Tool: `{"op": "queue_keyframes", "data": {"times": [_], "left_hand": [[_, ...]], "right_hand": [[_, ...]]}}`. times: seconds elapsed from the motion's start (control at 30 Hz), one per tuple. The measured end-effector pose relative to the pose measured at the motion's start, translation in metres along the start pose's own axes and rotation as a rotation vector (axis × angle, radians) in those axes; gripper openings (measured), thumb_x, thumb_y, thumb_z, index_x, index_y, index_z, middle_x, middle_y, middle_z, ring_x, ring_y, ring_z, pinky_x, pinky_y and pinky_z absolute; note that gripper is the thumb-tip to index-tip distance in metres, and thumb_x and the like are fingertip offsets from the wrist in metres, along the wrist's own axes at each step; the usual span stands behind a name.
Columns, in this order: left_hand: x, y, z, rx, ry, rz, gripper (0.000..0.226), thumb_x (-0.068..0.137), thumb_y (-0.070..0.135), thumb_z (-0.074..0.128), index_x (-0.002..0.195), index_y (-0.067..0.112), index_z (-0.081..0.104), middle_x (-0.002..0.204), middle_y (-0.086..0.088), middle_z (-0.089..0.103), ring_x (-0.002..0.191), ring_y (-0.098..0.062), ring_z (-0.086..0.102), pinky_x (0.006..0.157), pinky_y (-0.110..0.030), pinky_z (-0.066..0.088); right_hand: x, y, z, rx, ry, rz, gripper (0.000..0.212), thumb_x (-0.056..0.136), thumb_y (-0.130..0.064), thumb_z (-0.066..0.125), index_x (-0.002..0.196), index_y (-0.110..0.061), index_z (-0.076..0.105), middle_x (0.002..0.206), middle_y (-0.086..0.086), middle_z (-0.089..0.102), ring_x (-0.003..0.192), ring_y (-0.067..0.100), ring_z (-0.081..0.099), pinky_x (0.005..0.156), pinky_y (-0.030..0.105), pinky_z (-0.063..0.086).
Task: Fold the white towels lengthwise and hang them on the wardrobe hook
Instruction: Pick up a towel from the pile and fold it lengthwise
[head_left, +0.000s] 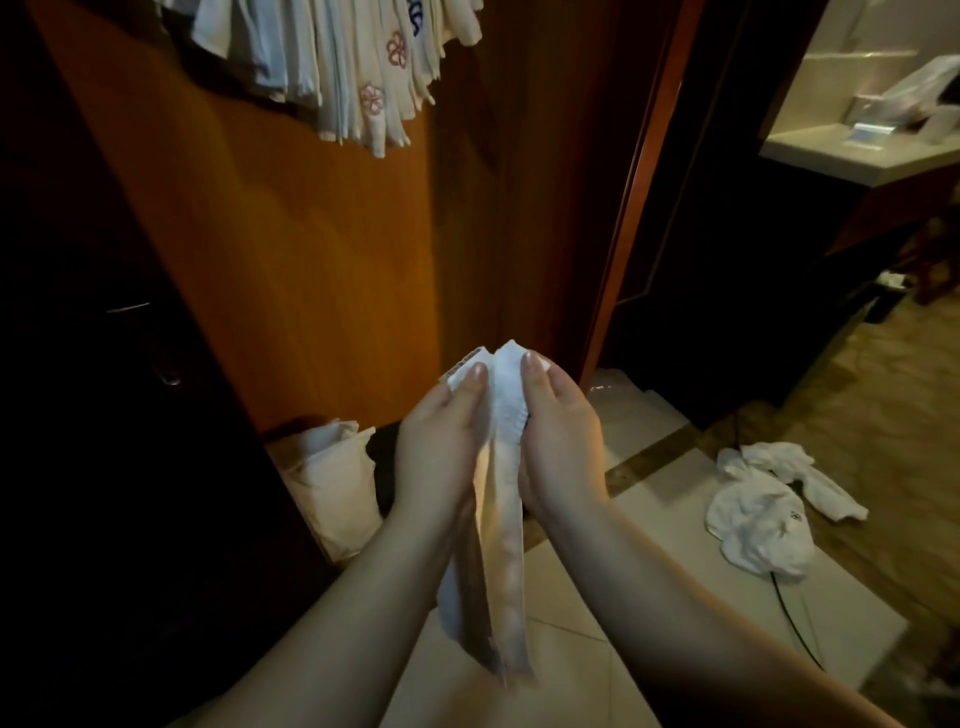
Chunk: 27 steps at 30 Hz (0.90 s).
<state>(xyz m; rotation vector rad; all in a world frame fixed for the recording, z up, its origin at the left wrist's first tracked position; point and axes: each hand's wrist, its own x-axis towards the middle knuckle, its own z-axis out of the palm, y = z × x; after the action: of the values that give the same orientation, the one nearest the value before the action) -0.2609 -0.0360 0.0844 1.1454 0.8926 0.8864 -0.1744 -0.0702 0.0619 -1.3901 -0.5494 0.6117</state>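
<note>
A white towel (501, 525) hangs folded into a narrow strip between my two hands, low in the middle of the view. My left hand (441, 447) pinches its top edge, with a label poking out above the thumb. My right hand (558, 436) pinches the same top edge from the other side. Several folded white towels (343, 67), some with embroidered flowers, hang in a bunch at the top, against the brown wardrobe panel (291, 249). The hook itself is out of view.
Crumpled white towels (763, 512) lie on the tiled floor to the right, over a black cable (795, 623). A white bag (332, 483) leans at the wardrobe's foot. A dark door with a handle (130, 307) is on the left; a counter (857, 150) stands far right.
</note>
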Motion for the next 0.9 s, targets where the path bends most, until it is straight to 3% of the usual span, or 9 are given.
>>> {"op": "queue_keyframes", "data": {"times": [0.2, 0.3, 0.4, 0.5, 0.6, 0.67, 0.77, 0.87, 0.9], "left_hand": [[-0.002, 0.007, -0.004, -0.051, -0.096, -0.031, 0.032, 0.103, 0.034, 0.052, 0.126, 0.017, 0.066, 0.116, -0.007, 0.073, 0.108, -0.022, 0.071, 0.099, -0.049, 0.054], [-0.001, 0.009, -0.007, -0.037, -0.098, -0.013, 0.029, 0.102, 0.037, 0.053, 0.119, 0.020, 0.068, 0.108, -0.005, 0.076, 0.102, -0.020, 0.073, 0.093, -0.045, 0.057], [-0.002, 0.007, -0.005, 0.054, -0.127, 0.034, 0.032, 0.100, 0.044, 0.052, 0.120, 0.025, 0.068, 0.107, 0.000, 0.076, 0.102, -0.015, 0.073, 0.086, -0.036, 0.059], [-0.002, 0.008, -0.007, 0.084, -0.245, 0.013, 0.052, 0.093, 0.058, 0.043, 0.130, 0.026, 0.063, 0.117, -0.002, 0.073, 0.112, -0.015, 0.069, 0.095, -0.038, 0.054], [0.001, 0.012, -0.013, 0.150, -0.383, 0.026, 0.070, 0.088, 0.064, 0.031, 0.143, 0.027, 0.052, 0.133, -0.003, 0.065, 0.125, -0.012, 0.061, 0.105, -0.035, 0.049], [0.001, 0.016, -0.015, 0.171, -0.438, 0.055, 0.072, 0.091, 0.062, 0.024, 0.150, 0.025, 0.044, 0.144, -0.003, 0.057, 0.134, -0.013, 0.052, 0.113, -0.038, 0.041], [0.002, 0.021, -0.015, 0.207, -0.504, 0.069, 0.071, 0.093, 0.060, 0.019, 0.151, 0.026, 0.041, 0.150, 0.000, 0.050, 0.141, -0.012, 0.043, 0.118, -0.037, 0.035], [-0.003, 0.028, -0.015, 0.274, -0.527, 0.026, 0.069, 0.087, 0.068, 0.021, 0.146, 0.037, 0.041, 0.137, 0.019, 0.052, 0.133, 0.004, 0.041, 0.092, -0.007, 0.043], [0.000, 0.029, -0.011, 0.320, -0.519, 0.006, 0.072, 0.086, 0.071, 0.021, 0.146, 0.037, 0.042, 0.131, 0.022, 0.050, 0.127, 0.007, 0.041, 0.086, -0.005, 0.041]], "right_hand": [[-0.007, 0.003, -0.004, -0.175, -0.002, -0.206, 0.021, 0.104, -0.046, 0.048, 0.112, -0.054, 0.065, 0.110, -0.025, 0.070, 0.101, -0.003, 0.067, 0.082, 0.023, 0.058], [-0.013, 0.001, -0.001, -0.185, -0.011, -0.254, 0.024, 0.103, -0.045, 0.047, 0.110, -0.063, 0.062, 0.111, -0.028, 0.069, 0.103, -0.005, 0.066, 0.081, 0.016, 0.057], [-0.014, 0.002, 0.000, -0.189, -0.019, -0.279, 0.028, 0.104, -0.044, 0.046, 0.128, -0.048, 0.061, 0.116, -0.027, 0.067, 0.108, -0.007, 0.062, 0.091, 0.007, 0.047], [-0.010, 0.002, -0.004, -0.245, -0.054, -0.303, 0.034, 0.105, -0.041, 0.046, 0.137, -0.040, 0.057, 0.123, -0.029, 0.064, 0.114, -0.008, 0.058, 0.096, 0.008, 0.044], [-0.009, 0.002, -0.011, -0.316, -0.153, -0.349, 0.044, 0.102, -0.031, 0.050, 0.144, -0.045, 0.045, 0.116, -0.055, 0.050, 0.115, -0.024, 0.048, 0.085, -0.005, 0.038], [-0.010, 0.004, -0.013, -0.377, -0.209, -0.387, 0.060, 0.096, -0.030, 0.053, 0.149, -0.048, 0.032, 0.115, -0.062, 0.041, 0.115, -0.029, 0.043, 0.083, -0.009, 0.032], [-0.013, 0.010, -0.013, -0.468, -0.201, -0.438, 0.071, 0.091, -0.036, 0.053, 0.155, -0.042, 0.023, 0.111, -0.050, 0.051, 0.110, -0.023, 0.050, 0.082, -0.006, 0.036], [-0.014, 0.016, -0.013, -0.525, -0.154, -0.453, 0.072, 0.097, -0.023, 0.059, 0.157, -0.038, 0.022, 0.112, -0.032, 0.059, 0.111, -0.019, 0.053, 0.088, -0.003, 0.038], [-0.014, 0.017, -0.014, -0.532, -0.134, -0.463, 0.071, 0.099, -0.020, 0.059, 0.157, -0.038, 0.023, 0.114, -0.025, 0.063, 0.110, -0.017, 0.054, 0.089, -0.002, 0.038]]}}
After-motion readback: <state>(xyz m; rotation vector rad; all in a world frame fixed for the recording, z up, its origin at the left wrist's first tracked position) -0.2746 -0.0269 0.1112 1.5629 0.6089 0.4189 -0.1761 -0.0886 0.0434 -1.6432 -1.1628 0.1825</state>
